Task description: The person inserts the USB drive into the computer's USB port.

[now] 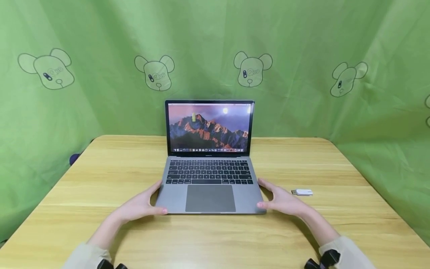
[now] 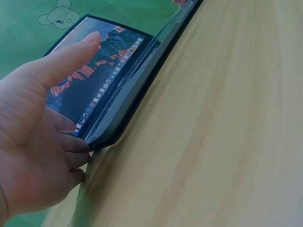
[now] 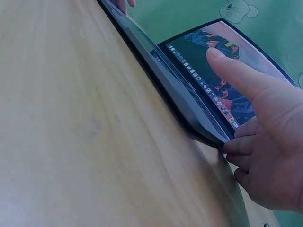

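Observation:
An opened grey laptop (image 1: pixel 210 198) sits on the wooden table, its screen (image 1: pixel 209 129) lit with a mountain picture. My left hand (image 1: pixel 139 205) holds the laptop's front left corner, thumb at the front and fingers along the side edge. On the opposite corner, my right hand (image 1: pixel 282 200) grips in the same way, its thumb tip over the palm rest. In the left wrist view, the left hand (image 2: pixel 38 109) has its fingertips at the laptop's side edge. The right wrist view shows the right hand (image 3: pixel 270 137) likewise, with the thumb above the laptop.
A white USB stick (image 1: pixel 304 192) lies on the table (image 1: pixel 215 239) to the right of my right hand. Behind the table hangs a green curtain (image 1: pixel 208 37) with bear-head drawings. A dark purple round thing (image 1: pixel 74 159) shows beyond the table's left edge.

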`<state>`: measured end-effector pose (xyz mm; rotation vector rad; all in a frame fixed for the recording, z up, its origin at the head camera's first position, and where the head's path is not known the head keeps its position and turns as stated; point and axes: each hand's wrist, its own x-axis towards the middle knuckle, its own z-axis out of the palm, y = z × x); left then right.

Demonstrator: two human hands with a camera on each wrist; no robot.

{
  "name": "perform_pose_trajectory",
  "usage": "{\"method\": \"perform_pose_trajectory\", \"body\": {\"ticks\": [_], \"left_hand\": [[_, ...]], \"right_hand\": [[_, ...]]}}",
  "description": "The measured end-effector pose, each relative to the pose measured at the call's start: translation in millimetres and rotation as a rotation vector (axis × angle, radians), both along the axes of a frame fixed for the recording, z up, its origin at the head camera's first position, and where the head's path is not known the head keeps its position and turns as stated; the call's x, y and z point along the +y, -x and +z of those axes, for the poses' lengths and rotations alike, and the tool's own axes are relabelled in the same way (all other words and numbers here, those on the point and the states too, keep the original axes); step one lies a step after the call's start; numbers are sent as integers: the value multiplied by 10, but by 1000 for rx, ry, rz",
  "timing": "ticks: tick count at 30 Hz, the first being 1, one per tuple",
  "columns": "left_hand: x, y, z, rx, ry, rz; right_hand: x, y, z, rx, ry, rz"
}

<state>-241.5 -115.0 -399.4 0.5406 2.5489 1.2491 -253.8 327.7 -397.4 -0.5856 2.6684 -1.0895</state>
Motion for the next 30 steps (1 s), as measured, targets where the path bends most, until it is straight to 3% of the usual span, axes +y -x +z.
{"method": "perform_pose_trajectory", "body": {"ticks": [8,15,30], "left_hand": [[-33,-17,-15,6,-22,-2],[-22,0,-32,35,-19,-14],[-45,12,-57,25,-28,-20]], "right_hand": [[-6,-4,-28,-5,39,19],[1,-3,-26,31,17,22],[-2,-22,-23,96,-55,32]]}}
